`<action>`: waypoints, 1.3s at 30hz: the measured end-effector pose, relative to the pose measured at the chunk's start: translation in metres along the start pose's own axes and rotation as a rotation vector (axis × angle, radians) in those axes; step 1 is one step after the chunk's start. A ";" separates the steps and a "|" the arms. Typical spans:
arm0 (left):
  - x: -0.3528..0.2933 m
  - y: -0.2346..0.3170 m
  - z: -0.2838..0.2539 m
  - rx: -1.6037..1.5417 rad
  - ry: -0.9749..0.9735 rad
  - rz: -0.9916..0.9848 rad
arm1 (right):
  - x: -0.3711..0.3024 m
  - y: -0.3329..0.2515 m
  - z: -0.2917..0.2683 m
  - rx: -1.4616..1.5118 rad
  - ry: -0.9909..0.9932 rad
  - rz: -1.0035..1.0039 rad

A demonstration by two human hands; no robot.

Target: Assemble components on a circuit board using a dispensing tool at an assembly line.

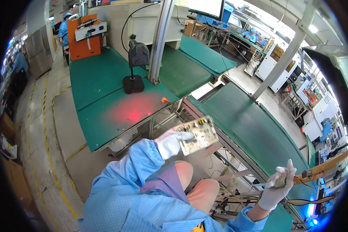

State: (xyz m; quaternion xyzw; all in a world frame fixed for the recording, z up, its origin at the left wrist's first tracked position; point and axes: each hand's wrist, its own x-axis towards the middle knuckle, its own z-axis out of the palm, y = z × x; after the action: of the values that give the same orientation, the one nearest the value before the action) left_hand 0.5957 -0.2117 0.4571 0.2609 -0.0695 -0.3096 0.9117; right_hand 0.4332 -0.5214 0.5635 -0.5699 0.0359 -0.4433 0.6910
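My left hand [169, 143], in a white glove, grips a circuit board [199, 140] by its left edge. The board is pale and carries small dark and yellow components; it is held in the air just off the near edge of the green-topped table [89, 120]. Over at the right, my gloved right hand [276, 186] is raised beside the conveyor with its fingers curled. A small greyish patch shows at its palm, too indistinct to name.
On the table stands a black scanner [138, 56] on a stand, casting a red glow. A small orange object [165, 99] lies at the table's corner. A green conveyor belt [251, 120] runs down the right. A metal post [160, 42] rises behind; other people work farther off.
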 end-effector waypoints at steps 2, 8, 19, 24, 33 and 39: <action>0.004 -0.020 0.010 0.039 -0.014 -0.066 | -0.002 -0.002 0.009 0.002 0.002 0.011; 0.010 -0.066 0.033 0.151 -0.147 -0.185 | -0.005 -0.005 0.021 0.007 -0.065 0.004; 0.001 -0.090 0.031 -0.003 -0.157 -0.428 | -0.019 -0.011 0.029 0.037 -0.266 0.213; 0.039 -0.114 0.019 0.168 -0.252 -0.514 | 0.004 -0.017 0.010 0.151 -0.130 0.282; 0.061 -0.145 0.022 0.268 -0.285 -0.548 | 0.005 -0.013 -0.010 0.033 -0.166 0.171; 0.070 -0.141 -0.018 0.271 -0.222 -0.523 | 0.005 -0.021 0.001 0.047 -0.150 0.201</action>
State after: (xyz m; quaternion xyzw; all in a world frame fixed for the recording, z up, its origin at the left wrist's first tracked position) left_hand 0.5823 -0.3409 0.3660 0.3535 -0.1398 -0.5483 0.7449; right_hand 0.4242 -0.5233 0.5833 -0.5786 0.0304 -0.3285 0.7459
